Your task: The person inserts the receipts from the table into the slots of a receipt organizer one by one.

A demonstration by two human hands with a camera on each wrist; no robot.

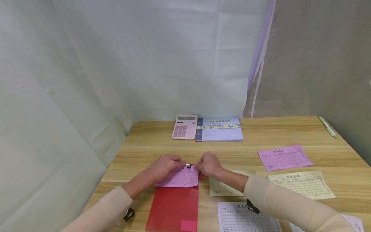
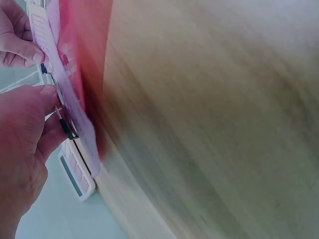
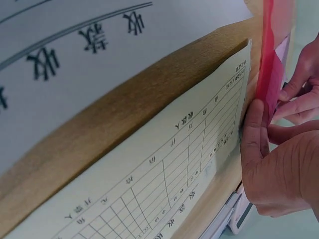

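Observation:
A red folder (image 1: 175, 206) lies in front of the person, with a purple receipt slip (image 1: 182, 178) on its upper part. At the folder's top edge sits a metal clip (image 1: 187, 166) with black ends. My left hand (image 1: 163, 168) pinches the clip's thin metal bar between thumb and finger, as the left wrist view of the clip (image 2: 65, 127) shows. Gripping the top right edge of the folder (image 3: 268, 55), my right hand (image 1: 209, 165) has its thumb and fingers on either side. The slip's upper edge is partly hidden by both hands.
Pale yellow slips (image 1: 302, 185), a second purple slip (image 1: 285, 157) and white forms (image 1: 247, 219) lie to the right. Behind stand a pink calculator (image 1: 185, 127) and a blue account book (image 1: 220, 129). A pen (image 1: 327, 126) rests at the far right edge.

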